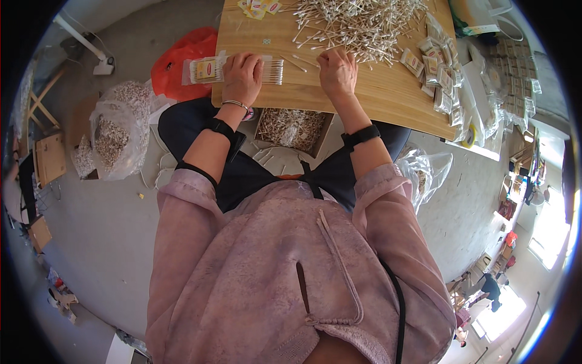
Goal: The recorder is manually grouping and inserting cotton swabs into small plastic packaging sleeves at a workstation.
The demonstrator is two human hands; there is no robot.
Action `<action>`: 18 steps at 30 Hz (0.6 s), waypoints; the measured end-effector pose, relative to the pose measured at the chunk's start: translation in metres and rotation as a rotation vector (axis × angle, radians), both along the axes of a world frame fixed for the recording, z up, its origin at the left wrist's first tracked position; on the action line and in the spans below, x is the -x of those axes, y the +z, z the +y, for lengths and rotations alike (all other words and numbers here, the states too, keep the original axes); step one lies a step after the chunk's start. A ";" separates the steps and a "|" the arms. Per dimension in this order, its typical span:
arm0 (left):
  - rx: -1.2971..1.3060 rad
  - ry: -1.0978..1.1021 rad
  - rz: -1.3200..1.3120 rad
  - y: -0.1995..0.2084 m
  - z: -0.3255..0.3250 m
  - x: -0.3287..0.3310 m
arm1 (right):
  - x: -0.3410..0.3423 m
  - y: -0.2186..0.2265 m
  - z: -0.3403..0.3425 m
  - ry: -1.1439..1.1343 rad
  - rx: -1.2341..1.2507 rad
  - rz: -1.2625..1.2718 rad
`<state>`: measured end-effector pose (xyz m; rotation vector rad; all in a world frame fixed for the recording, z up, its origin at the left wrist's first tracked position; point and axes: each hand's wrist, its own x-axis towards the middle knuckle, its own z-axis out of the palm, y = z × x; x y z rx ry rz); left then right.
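Note:
A clear plastic packet (193,71) with a yellow and white card lies near the table's front edge. A row of cotton swabs (274,71) extends to the right of it. My left hand (244,76) is closed over the middle of the packet and row, covering where they meet. To its right, my right hand (338,71) is closed with fingertips pinched together at the near edge of a big heap of cotton swabs (357,24); what the fingertips hold is too small to make out. Between my hands lie a few loose swabs (295,63).
Filled swab packets (433,67) pile up along the right of the wooden table (388,97). Yellow cards (259,7) lie at its far left. A box of swabs (295,128) sits below the front edge. A red bag (182,60) and swab-filled clear bags (115,136) stand left.

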<state>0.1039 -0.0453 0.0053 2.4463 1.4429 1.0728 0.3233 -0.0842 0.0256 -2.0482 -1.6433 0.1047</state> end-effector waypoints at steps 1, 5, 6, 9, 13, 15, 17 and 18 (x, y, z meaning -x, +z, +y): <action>-0.004 -0.002 0.001 -0.001 0.000 0.000 | 0.002 0.000 -0.001 0.002 0.001 0.000; 0.054 -0.006 0.007 -0.004 0.001 0.000 | 0.010 -0.004 0.004 0.100 0.026 -0.009; 0.048 -0.009 0.000 -0.004 0.001 -0.002 | 0.011 -0.006 0.007 0.089 0.011 -0.006; 0.057 -0.006 0.006 -0.004 0.000 -0.003 | 0.020 -0.002 0.018 0.123 -0.017 -0.002; 0.045 0.014 0.020 -0.002 -0.003 -0.002 | 0.038 0.004 0.015 0.073 -0.118 0.011; 0.051 0.026 0.021 -0.001 -0.003 0.002 | 0.041 0.007 0.005 0.153 0.001 -0.026; 0.055 0.018 0.014 -0.001 -0.002 0.000 | 0.038 0.000 0.001 0.144 0.014 -0.063; 0.056 0.009 0.005 0.000 -0.001 -0.001 | 0.037 -0.003 -0.001 0.135 0.025 -0.096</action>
